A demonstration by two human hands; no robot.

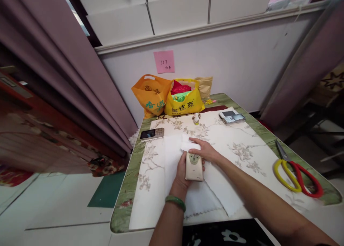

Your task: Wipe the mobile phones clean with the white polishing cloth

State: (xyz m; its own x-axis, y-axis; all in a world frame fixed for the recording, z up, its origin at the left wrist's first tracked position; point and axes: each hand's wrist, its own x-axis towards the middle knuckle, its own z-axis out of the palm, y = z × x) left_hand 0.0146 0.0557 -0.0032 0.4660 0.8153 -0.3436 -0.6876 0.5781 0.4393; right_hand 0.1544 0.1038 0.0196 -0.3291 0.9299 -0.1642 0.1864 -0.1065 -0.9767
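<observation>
My left hand (180, 175) is closed round a gold mobile phone (194, 167), held back-side up above the table, its fingers wrapped under the body. My right hand (204, 150) lies over the phone's top end, fingers together and pressed on a small piece of white cloth (188, 145) there. A green bangle (175, 202) sits on my left wrist. Under both hands lies a larger white cloth (212, 192) with a zigzag edge, spread on the flowered table cover (242, 145).
Another phone (152, 133) lies at the table's left, two more (232, 117) at the back right. Yellow and red scissors (295, 172) rest at the right edge. Orange (152, 95) and yellow (185, 102) bags stand against the wall; a small bottle (196, 118) stands before them.
</observation>
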